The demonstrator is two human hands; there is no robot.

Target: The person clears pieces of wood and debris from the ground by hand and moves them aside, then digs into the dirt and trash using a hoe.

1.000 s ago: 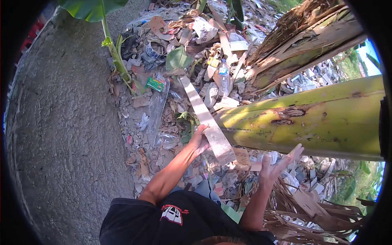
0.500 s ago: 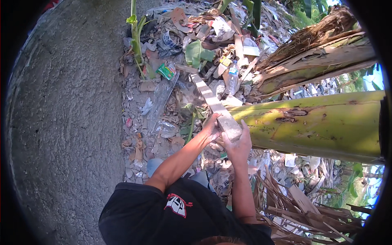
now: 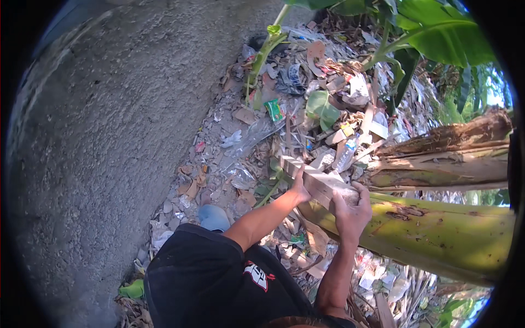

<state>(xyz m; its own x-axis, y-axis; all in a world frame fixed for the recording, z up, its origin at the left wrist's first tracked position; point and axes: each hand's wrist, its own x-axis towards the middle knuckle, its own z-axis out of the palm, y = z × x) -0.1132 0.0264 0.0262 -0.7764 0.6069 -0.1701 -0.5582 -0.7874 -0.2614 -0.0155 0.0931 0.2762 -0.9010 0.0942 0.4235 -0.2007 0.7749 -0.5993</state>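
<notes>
A pale wooden board [image 3: 321, 188], thick and dusty, is held in front of me, its far end pointing away over the littered ground. My left hand [image 3: 300, 188] grips it along its left side, thumb on the edge. At the near end, my right hand [image 3: 353, 214] is closed round the corner, fingers bent over the end. Just right of and below the board runs a thick green banana trunk [image 3: 437, 232]. A clear plastic bottle [image 3: 345, 155] lies beyond the board.
A rough grey concrete wall [image 3: 109, 153] fills the left side. Litter covers the ground, with a green wrapper [image 3: 274, 110] and a clear plastic sheet [image 3: 256, 134]. A brown, dried banana trunk [image 3: 437, 164] lies at the right, near large green leaves [image 3: 448, 33].
The whole view has swung, so wall, litter and trunks appear shifted and turned. Both hands still hold the board, which now shows more of its side and points further left.
</notes>
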